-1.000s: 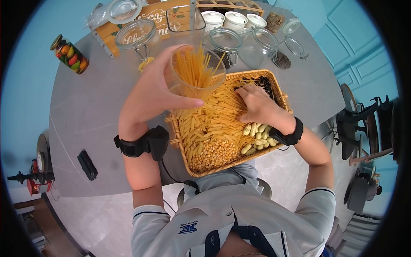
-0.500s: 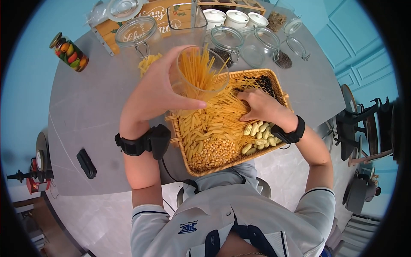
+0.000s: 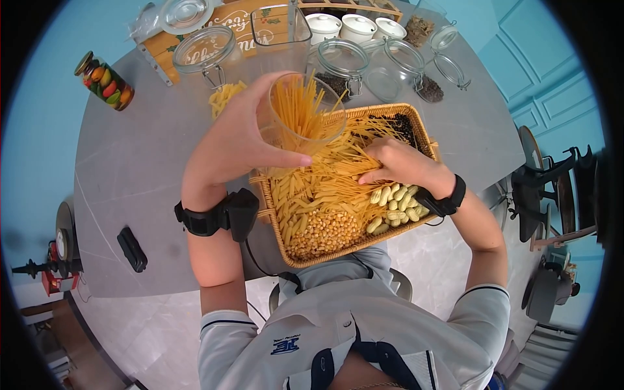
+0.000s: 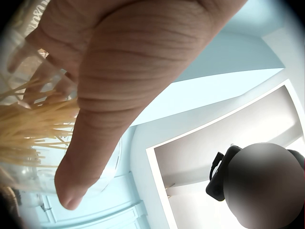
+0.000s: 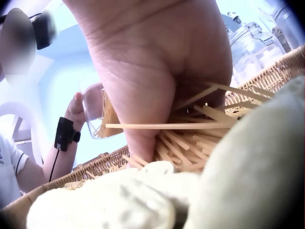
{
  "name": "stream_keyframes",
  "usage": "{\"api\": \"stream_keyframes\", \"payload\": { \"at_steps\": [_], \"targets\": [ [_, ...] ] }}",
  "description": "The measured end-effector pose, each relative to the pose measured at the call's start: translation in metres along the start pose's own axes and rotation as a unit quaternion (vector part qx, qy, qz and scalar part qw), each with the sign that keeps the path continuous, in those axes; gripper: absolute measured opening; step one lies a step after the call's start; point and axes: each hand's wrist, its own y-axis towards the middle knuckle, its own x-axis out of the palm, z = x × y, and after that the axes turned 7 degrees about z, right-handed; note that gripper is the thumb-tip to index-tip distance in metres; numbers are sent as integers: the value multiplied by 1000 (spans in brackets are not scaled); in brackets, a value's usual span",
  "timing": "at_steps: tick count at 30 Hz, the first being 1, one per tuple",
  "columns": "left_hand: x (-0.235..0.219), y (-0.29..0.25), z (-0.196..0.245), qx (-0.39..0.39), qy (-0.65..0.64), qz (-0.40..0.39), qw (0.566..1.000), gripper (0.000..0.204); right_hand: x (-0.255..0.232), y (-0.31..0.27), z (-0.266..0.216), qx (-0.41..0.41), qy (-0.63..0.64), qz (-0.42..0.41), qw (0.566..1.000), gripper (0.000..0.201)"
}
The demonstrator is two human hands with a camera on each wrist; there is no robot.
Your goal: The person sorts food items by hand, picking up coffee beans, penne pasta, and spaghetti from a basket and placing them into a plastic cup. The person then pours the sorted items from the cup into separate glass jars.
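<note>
In the head view my left hand [image 3: 237, 133] grips a clear jar [image 3: 281, 138], tilted over the wicker basket [image 3: 286, 255]. A bundle of spaghetti [image 3: 296, 104] stands inside the jar, and in the left wrist view the thumb [image 4: 97, 148] lies along its wall. My right hand [image 3: 404, 161] reaches down into the loose spaghetti [image 3: 341, 170] in the basket. Its thumb and curled fingers hold some strands, with the fingertips hidden among them in the right wrist view. Beside that hand lie peanuts [image 3: 396, 207]; penne [image 3: 286, 195], corn kernels [image 3: 325, 233] and black beans [image 3: 404, 130] share the basket.
Behind the basket stand clip-lid glass jars [image 3: 343, 58], a square glass container [image 3: 281, 39] and white lidded pots [image 3: 359, 29]. A jar of colourful pieces [image 3: 107, 84] is at the far left. A black case [image 3: 132, 249] lies on the grey table [image 3: 149, 195].
My right hand has drawn slightly toward the right and toward me through the spaghetti, its fingers curling in more. The jar in my left hand shifted a little right, then stayed nearly still.
</note>
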Motion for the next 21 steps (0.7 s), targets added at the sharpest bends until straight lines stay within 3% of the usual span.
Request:
{"api": "stream_keyframes", "payload": {
  "at_steps": [5,10,13,21],
  "targets": [
    [1,0,3,-20,-32,3,999,98,6,-2,9,-31,-13,43,999,48],
    [1,0,2,-17,-17,-1,1000,99,3,-3,2,-36,-8,93,995,33],
    [1,0,-2,11,-11,-4,1000,98,-1,-2,-1,-50,-8,108,993,29],
    [2,0,1,-27,-40,-13,999,100,-7,3,-3,-86,8,203,975,23]
  ]
}}
